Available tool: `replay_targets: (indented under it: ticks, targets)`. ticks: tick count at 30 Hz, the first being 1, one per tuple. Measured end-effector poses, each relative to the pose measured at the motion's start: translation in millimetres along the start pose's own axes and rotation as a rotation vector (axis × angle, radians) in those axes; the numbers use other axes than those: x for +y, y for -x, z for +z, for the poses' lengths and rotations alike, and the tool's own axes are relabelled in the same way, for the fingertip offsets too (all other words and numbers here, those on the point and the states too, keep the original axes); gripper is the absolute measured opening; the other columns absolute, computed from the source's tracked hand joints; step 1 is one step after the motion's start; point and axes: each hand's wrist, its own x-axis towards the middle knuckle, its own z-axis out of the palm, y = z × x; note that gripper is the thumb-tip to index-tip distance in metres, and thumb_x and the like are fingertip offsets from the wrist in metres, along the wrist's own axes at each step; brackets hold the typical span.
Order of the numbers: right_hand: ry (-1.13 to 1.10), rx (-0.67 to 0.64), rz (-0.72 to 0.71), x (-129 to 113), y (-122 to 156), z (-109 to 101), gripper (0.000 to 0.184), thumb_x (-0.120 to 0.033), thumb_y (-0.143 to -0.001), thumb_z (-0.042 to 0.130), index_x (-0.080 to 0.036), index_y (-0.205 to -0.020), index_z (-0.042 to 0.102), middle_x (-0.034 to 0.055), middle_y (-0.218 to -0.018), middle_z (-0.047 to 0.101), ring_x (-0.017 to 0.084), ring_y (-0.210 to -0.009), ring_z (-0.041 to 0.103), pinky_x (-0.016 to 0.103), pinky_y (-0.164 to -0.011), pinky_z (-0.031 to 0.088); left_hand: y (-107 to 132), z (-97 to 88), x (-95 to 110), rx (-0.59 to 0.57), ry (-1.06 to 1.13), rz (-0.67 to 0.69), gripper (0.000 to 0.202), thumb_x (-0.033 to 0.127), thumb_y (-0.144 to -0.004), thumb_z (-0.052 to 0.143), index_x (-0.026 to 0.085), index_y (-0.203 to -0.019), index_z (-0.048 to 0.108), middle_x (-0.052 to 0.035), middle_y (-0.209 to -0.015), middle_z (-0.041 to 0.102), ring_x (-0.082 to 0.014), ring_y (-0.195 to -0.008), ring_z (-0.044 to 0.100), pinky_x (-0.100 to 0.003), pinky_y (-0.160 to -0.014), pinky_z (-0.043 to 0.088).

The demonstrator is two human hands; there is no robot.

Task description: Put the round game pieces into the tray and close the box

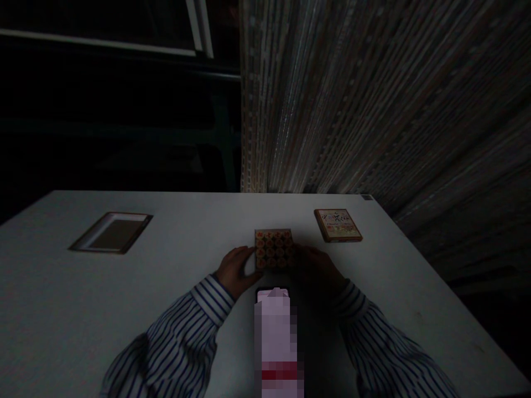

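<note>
Several round xiangqi pieces [270,251] with red characters sit in rows in a small square box of xiangqi pieces [272,230] on the table. My left hand [237,272] holds the box's left side, fingers at the edge and thumb by the near corner. On the opposite side, my right hand [321,268] has its fingers against the box; deep shadow hides much of it. Just in front of the box lies a phone [272,289] with a lit screen, mostly blurred out by pixel blocks.
At the left of the white table [186,221] rests an open shallow tray or lid [97,251] with a brown inside. A flat box [338,225] with a printed cover lies at the right. Beyond the far edge hangs a striped curtain [298,110]. The room is dim.
</note>
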Motion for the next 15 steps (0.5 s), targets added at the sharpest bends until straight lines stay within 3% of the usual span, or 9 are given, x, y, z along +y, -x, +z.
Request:
replay_targets:
  ticks: [4,10,15]
  targets:
    - [0.009,0.026,0.026,1,0,5,0.049,-0.026,-0.077,0.055,-0.018,-0.125,0.044,0.0099,-0.109,0.063,0.022,-0.098,0.059,0.036,-0.083,0.048,0,2.0,-3,-0.006,-0.024,0.004,0.057,0.036,-0.068,0.065,0.013,-0.117,0.050,-0.0161,-0.111,0.059,-0.0284,-0.105,0.055,-0.049,-0.089,0.044]
    - [0.008,0.045,0.016,5,2,11,0.049,-0.026,-0.077,0.055,-0.019,-0.125,0.045,0.0101,-0.108,0.063,0.022,-0.098,0.059,0.036,-0.083,0.047,2,5.9,-6,0.052,-0.045,0.058,0.051,0.031,-0.068,0.063,0.020,-0.117,0.051,-0.0114,-0.107,0.062,-0.0268,-0.100,0.058,-0.047,-0.089,0.045]
    - [-0.005,0.047,0.046,3,2,12,0.047,-0.025,-0.077,0.054,-0.020,-0.123,0.046,0.0087,-0.109,0.063,0.022,-0.099,0.059,0.036,-0.085,0.046,1,3.5,-5,0.012,-0.051,0.068,0.048,0.029,-0.072,0.060,0.017,-0.117,0.050,-0.0116,-0.108,0.063,-0.0259,-0.100,0.058,-0.048,-0.090,0.044]
